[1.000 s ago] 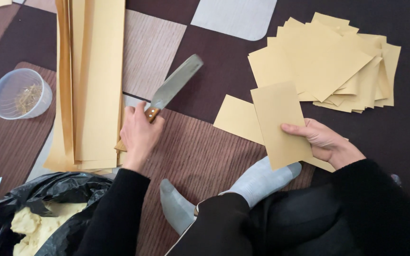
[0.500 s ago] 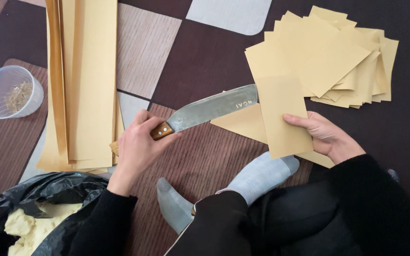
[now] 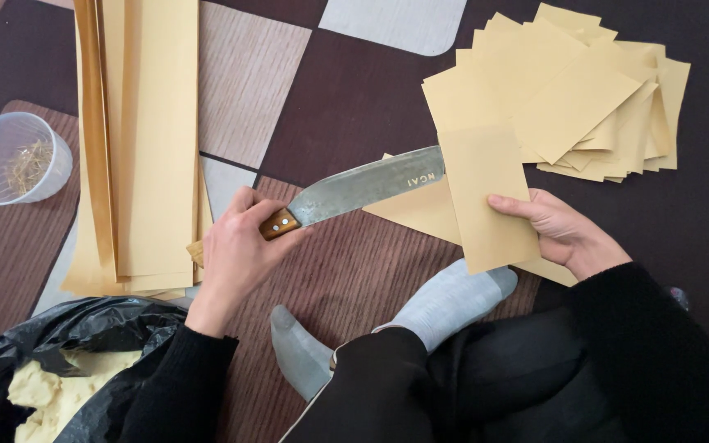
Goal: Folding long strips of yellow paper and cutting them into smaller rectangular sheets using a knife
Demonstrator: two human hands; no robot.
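Note:
My left hand (image 3: pixel 235 250) grips the wooden handle of a large steel knife (image 3: pixel 363 187). Its blade points right, and the tip goes behind a tan paper sheet (image 3: pixel 487 197). My right hand (image 3: pixel 558 232) holds that upright rectangular sheet by its lower right edge, above the patterned floor mat. More tan paper lies flat under the sheet and blade.
A loose pile of cut tan sheets (image 3: pixel 568 90) lies at the upper right. A tall stack of long tan strips (image 3: pixel 137 139) lies at the left. A clear plastic cup (image 3: pixel 14 157) stands far left. A black bag (image 3: pixel 51 369) with yellow scraps sits bottom left. My grey-socked feet (image 3: pixel 445 299) rest below.
My left hand lifted the knife off the mat and swung the blade right until its tip reached the sheet in my right hand. The sheet stayed nearly in place.

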